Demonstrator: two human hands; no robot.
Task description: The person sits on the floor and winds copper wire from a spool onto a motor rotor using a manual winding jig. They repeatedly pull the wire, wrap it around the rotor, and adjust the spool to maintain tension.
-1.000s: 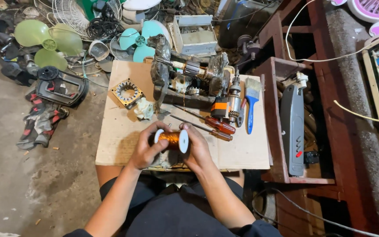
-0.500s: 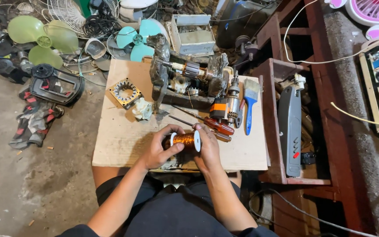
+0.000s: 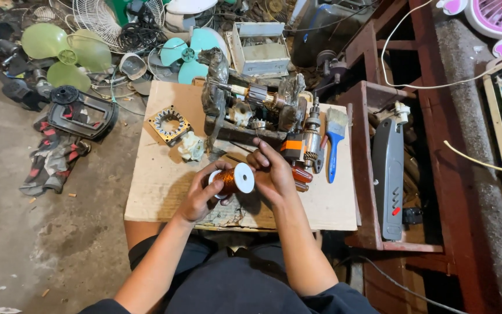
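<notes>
From the head view, the spool of copper wire sits between both hands just above the cardboard sheet that covers the low table, its white flange facing the camera. The left hand cups it from below and the near side, fingers curled closed around the wound copper body. The right hand comes in from the far side, fingertips pinched near the flange; whether they hold a strand of wire I cannot tell. That spool looks dense for its size, rigid at the flanges, slick on the enamelled winding, so the plastic ends are probably the safest grip, since the fine wire would kink or scratch easily. Beyond the fingers lie a stator core and a blue brush.
</notes>
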